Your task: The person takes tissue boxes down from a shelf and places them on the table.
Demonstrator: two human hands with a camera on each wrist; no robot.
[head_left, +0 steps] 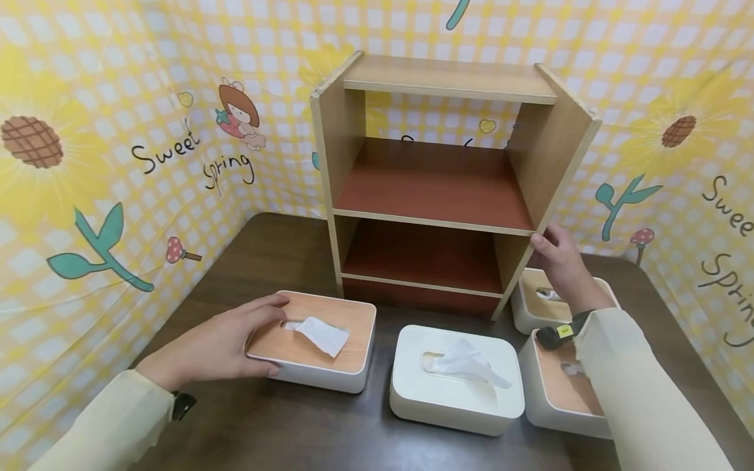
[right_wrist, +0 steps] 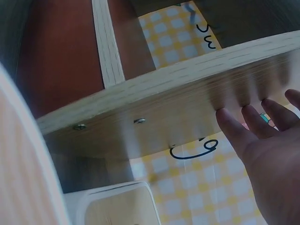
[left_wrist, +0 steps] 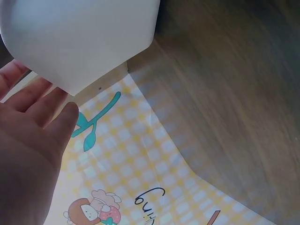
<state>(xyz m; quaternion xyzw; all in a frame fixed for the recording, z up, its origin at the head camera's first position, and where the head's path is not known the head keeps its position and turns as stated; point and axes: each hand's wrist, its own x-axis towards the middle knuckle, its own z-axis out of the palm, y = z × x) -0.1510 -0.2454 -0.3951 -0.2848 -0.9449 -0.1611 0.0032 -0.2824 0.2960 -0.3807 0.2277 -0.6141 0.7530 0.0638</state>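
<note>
In the head view, my left hand (head_left: 226,340) grips the left end of a white tissue box (head_left: 365,356) with a wood-look lid, thumb at the front side and fingers over the lid's back edge. A tissue sticks out of its slot. In the left wrist view the left hand (left_wrist: 33,117) is beside the white box wall (left_wrist: 89,42). My right hand (head_left: 562,265) is at the right panel of a small wooden shelf (head_left: 432,222), thumb near the front edge. In the right wrist view, the right hand (right_wrist: 272,145) has its extended fingertips against the panel's outer face (right_wrist: 187,103); its thumb is hidden.
An all-white tissue box (head_left: 412,386) stands in front of the shelf. Two more tissue boxes, one with a pale lid (head_left: 530,284) and one with a wood-look lid (head_left: 559,386), sit under my right arm. Patterned cloth (head_left: 247,85) surrounds the dark table (head_left: 247,255).
</note>
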